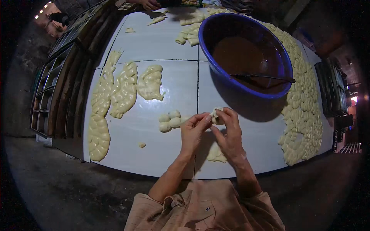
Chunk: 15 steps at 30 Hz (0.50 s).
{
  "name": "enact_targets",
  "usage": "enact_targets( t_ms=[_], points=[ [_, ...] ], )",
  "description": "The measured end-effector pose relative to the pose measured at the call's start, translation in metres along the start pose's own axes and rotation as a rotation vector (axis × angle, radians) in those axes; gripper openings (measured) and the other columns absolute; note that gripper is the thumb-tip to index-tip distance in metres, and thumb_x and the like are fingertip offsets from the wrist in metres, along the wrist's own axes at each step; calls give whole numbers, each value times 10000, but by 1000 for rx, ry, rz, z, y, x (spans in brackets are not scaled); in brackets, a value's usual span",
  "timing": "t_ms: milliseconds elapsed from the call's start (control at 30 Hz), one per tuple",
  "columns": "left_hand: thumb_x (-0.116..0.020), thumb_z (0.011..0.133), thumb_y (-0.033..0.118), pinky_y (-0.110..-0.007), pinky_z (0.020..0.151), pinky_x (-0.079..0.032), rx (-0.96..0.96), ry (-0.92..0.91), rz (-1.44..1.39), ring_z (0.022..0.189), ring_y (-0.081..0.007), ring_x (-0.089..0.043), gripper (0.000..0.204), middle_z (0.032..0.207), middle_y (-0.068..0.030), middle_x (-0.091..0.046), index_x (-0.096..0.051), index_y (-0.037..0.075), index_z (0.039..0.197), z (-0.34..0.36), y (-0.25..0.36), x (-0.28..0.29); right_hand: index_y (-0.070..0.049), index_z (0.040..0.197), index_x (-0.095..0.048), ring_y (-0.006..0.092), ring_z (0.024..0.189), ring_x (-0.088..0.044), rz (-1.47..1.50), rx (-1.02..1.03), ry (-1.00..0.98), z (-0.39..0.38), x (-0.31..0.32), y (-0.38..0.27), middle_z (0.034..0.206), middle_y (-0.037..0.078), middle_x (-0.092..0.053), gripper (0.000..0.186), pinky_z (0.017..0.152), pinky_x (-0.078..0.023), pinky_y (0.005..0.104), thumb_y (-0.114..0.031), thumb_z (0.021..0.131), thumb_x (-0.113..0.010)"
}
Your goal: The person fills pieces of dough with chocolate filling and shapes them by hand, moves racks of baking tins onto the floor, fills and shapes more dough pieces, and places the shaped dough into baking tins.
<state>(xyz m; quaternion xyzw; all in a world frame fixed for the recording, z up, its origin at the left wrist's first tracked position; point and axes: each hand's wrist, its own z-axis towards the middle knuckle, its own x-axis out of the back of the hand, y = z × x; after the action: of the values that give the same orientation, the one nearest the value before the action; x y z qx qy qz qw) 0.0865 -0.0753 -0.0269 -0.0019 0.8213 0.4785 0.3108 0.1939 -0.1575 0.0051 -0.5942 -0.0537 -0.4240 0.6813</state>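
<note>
Near the front middle of the table, my left hand (192,133) and my right hand (232,134) meet over a small piece of pale dough (218,116). Thumb and fingers of both hands are closed on it, the right fingers curled over its top. Just left of my left hand lies a small cluster of rounded dough pieces (169,121). Below my right hand, a flat piece of dough (216,153) rests on the table, partly hidden by that hand and wrist. A small scrap of dough (142,145) lies farther left.
A large blue basin (216,68) of brown liquid stands beyond my right hand, a dark stick (262,77) across it. Dough sheets (124,90) line the white table's (169,86) left; many pieces (302,104) cover its right. Dark racks (58,88) stand left. Another person's hand (150,4) shows at the far edge.
</note>
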Motion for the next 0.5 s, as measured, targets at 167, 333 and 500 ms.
enact_targets(
  t_ms=[167,333,500],
  points=[
    [-701,916,153,-246,785,-544,-17,-2,16,851,-116,-654,274,951,-81,-701,-674,-56,1091,-3,11,5,-81,1222,-614,253,1006,-633,-16,42,3,0,-9,5,1165,120,-547,408,814,-562,353,-59,831,-730],
    [-714,906,159,-241,819,-518,-101,-25,207,897,-113,-650,329,999,-73,-712,-672,-35,1169,-4,14,10,-72,1081,-708,244,936,-609,39,48,113,1,-18,15,1001,103,-607,258,852,-496,358,-113,830,-747],
    [-706,907,204,-264,807,-521,-20,-113,216,908,-123,-644,382,1049,-87,-697,-650,-33,1201,2,15,14,-9,1068,-650,111,973,-570,812,-450,12,4,-22,12,1001,36,-648,197,865,-488,295,-137,922,-677]
  ],
)
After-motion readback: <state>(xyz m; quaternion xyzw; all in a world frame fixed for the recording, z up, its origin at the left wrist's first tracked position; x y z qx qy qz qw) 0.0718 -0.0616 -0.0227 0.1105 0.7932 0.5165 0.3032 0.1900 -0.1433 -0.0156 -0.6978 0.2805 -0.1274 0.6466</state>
